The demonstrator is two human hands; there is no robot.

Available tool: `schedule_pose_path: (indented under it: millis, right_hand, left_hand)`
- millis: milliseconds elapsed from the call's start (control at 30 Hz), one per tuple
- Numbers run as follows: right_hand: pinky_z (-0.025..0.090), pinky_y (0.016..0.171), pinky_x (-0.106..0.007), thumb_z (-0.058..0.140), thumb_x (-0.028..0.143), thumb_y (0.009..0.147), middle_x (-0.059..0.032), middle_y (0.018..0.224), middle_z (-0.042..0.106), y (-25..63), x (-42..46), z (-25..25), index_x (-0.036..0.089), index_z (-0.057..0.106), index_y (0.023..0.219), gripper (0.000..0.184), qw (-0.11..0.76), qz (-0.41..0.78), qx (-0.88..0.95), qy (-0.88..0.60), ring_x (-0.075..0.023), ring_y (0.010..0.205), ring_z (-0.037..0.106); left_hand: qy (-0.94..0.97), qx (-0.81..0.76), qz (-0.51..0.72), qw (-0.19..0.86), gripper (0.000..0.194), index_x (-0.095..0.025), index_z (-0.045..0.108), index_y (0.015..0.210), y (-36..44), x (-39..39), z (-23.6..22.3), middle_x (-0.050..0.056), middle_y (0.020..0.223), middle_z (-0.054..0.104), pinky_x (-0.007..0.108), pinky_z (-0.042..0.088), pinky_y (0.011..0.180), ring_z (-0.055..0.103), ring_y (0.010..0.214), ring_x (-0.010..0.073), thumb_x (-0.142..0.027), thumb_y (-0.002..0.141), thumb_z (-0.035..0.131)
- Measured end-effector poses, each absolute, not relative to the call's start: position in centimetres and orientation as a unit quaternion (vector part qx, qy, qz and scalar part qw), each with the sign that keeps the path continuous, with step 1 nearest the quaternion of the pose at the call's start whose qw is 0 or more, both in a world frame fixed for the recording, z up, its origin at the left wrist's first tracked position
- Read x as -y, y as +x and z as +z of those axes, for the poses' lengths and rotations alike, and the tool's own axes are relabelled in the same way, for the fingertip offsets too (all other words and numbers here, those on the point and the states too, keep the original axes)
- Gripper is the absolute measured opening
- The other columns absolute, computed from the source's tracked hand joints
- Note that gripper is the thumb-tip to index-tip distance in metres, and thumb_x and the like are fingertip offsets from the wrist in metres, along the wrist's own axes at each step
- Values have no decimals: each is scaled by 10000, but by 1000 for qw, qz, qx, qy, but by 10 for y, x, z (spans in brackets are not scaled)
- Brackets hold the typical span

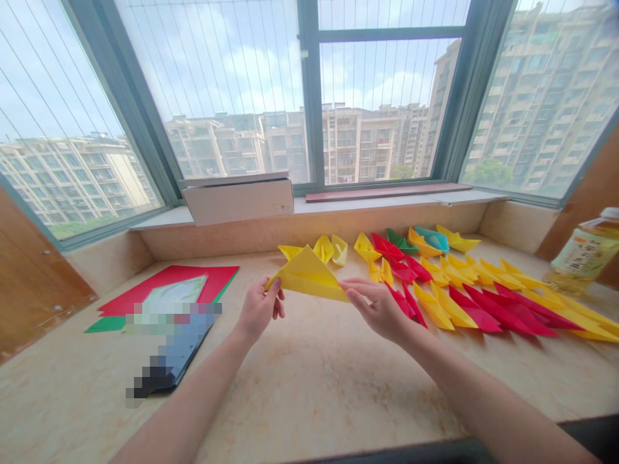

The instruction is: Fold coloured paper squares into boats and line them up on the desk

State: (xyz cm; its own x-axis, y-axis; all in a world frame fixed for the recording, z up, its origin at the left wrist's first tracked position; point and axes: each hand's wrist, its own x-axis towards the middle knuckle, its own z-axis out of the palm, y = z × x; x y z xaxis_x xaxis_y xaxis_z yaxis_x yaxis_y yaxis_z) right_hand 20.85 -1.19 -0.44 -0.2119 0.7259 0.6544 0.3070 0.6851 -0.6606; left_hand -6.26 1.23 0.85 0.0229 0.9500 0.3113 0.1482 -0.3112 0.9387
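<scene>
In two hands, one yellow sheet.

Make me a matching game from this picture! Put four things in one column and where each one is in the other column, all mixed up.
Things:
1. Folded yellow paper
2. White cardboard box
3. Plastic bottle
4. Red paper sheet

Places:
A. On the ledge below the window
B. At the far right of the counter
C. Pinched by the left hand and right hand
D. On the counter, left of the hands

Right pairs: 1-C, 2-A, 3-B, 4-D
</scene>
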Motion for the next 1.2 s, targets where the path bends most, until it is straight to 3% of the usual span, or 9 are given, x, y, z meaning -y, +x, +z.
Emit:
schedule_pose_path:
  millis: [167,267,367,533,733,1000,1200]
  right_hand:
    - [551,932,-458,706,375,878,-73,1120,742,205,10,-9,263,702,1210,351,539,205,724,-378,-263,1015,699]
    - [568,897,-445,704,375,879,-75,1017,763,201,11,-8,226,695,1190,346,564,276,686,-369,-252,941,726]
    - [563,925,-451,719,382,863,-89,1050,764,199,12,-5,198,695,1202,386,588,361,635,-347,-256,952,734]
    - [530,979,-453,790,395,800,-70,1032,772,198,11,-1,237,731,1193,427,610,462,553,-330,-250,991,711]
    - [491,975,-371,799,404,800,-47,1282,643,201,8,-5,297,787,1054,276,575,505,577,-286,-245,1182,581]
    - [500,779,-323,778,389,809,-14,982,700,203,9,-3,270,728,1053,276,584,501,565,-297,-161,807,613]
    - [484,715,-278,777,343,795,6,933,683,201,16,8,240,596,934,250,562,517,582,-281,-146,800,595]
  left_hand:
    - [597,-436,549,390,387,-180,493,777,-62,-13,9,-54,625,567,165,336,329,537,346,75,-538,878,601]
    - [600,-429,545,398,380,-178,493,794,-62,-13,9,-54,649,574,163,332,327,541,349,72,-533,887,594]
    - [603,-423,542,405,376,-180,490,800,-60,-11,10,-54,653,578,165,336,326,544,350,73,-530,891,592]
    - [604,-420,543,405,376,-181,489,799,-58,-9,10,-56,641,573,165,337,325,539,346,74,-531,895,585]
    - [614,-421,544,388,388,-178,486,782,-61,-9,12,-59,606,564,160,341,333,527,347,69,-537,912,558]
    - [623,-418,535,388,409,-181,483,791,-60,-8,12,-57,616,572,170,350,337,532,349,75,-567,904,558]
    - [638,-412,516,395,413,-177,483,790,-60,-7,11,-66,568,549,162,341,342,515,341,69,-566,912,551]
